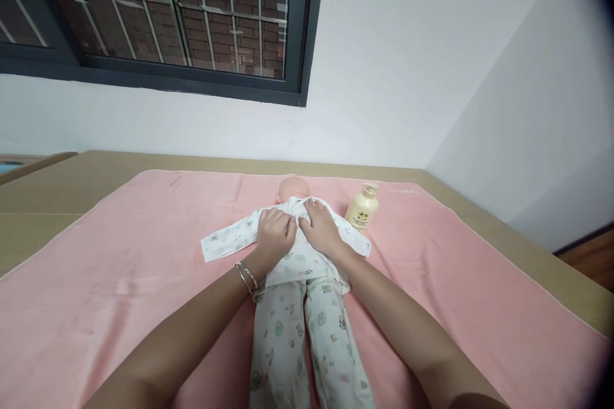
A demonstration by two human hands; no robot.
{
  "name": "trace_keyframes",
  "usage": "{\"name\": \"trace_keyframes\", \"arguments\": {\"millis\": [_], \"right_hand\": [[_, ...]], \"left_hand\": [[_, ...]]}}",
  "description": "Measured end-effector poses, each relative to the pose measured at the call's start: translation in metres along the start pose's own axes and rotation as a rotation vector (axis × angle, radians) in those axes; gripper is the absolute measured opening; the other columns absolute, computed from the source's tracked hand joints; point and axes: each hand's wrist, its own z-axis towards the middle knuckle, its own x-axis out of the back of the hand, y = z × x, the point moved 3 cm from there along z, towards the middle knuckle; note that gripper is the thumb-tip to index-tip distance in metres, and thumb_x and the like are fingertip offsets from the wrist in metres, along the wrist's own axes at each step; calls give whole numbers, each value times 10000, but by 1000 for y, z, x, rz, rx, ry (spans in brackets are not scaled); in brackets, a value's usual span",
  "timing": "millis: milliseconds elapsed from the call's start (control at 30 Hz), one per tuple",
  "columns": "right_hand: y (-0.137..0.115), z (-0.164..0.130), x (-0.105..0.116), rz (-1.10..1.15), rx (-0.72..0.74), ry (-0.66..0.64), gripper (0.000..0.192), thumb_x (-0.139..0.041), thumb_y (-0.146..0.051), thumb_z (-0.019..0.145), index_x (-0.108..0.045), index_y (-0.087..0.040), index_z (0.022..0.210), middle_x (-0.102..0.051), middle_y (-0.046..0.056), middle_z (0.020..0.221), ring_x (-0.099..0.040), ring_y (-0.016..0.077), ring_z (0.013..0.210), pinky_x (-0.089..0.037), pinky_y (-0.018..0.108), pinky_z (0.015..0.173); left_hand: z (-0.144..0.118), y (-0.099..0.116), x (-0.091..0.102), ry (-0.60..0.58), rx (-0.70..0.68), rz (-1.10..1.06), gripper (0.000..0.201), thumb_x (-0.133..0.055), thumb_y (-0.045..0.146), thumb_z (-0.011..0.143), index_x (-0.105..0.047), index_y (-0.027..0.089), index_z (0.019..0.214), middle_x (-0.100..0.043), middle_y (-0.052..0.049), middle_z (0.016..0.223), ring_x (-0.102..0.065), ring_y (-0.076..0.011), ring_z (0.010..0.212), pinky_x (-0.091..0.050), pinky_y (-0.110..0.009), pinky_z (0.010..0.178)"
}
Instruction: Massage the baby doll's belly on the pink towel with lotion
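The baby doll point(301, 262) lies stretched out on the pink blanket point(158, 255), directly under both your hands, its smooth head point(293, 188) just beyond your fingertips. Your left hand point(277, 230) rests on the upper torso with its fingers curled inward; whether they pinch any cloth, you can't tell from here. Your right hand point(320, 227) lies beside it, palm down, fingers extended and thumb held apart. Expect a fairly light body, probably firm beneath the loose, soft printed top point(307, 273), so the cloth may slide or bunch under your palms. If you lift it, support the torso from both sides and steady the head, rather than pulling on the sleeve point(229, 240) that reaches out past your left hand. The pump bottle point(363, 208) stands just beyond and to the right of your right hand; its label is too small to read. No face shows, so the doll seems to be face down. Your palms hide the cloth beneath them, and the trousers point(281, 339), nearer you than either hand, are cut off before the feet.
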Motion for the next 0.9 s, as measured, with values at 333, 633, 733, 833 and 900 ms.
{"name": "trace_keyframes", "arguments": {"millis": [333,633,733,833,900], "right_hand": [[-9,-5,9,-24,10,-30,491,-370,-335,941,-477,-110,1364,-424,129,1450,-325,250,1376,-212,410,1149],[-42,-30,23,-208,68,-34,352,-410,-261,900,-652,-105,1101,-611,154,1209,-499,284,1215,-361,379,1050],[-38,-28,21,-186,16,-33,341,-413,-283,904,-652,-141,1102,-609,131,1229,-496,280,1223,-386,384,1023],[-32,-24,18,-140,-5,-23,393,-412,-311,912,-604,-144,1212,-540,119,1344,-438,265,1292,-350,380,1064],[-28,-21,17,-110,5,-18,446,-412,-319,910,-547,-132,1293,-500,118,1389,-399,255,1326,-318,380,1094]], "left_hand": [[-2,-5,-4,-69,213,-17,227,-429,254,899,-634,189,970,-681,-88,918,-589,-252,907,-419,-411,839],[1,-15,-21,-232,322,-149,355,-415,279,915,-574,174,1216,-603,-99,1284,-507,-254,1227,-347,-457,1076],[2,-16,-24,-328,264,-169,386,-406,240,905,-576,176,1246,-568,-90,1352,-469,-250,1286,-287,-497,1124],[3,-14,-22,-309,185,-197,380,-404,172,863,-640,198,1159,-619,-58,1290,-518,-232,1228,-332,-482,1110],[2,-13,-20,-244,150,-213,350,-419,151,833,-680,198,1062,-672,-54,1190,-559,-226,1157,-400,-446,1064]]}}
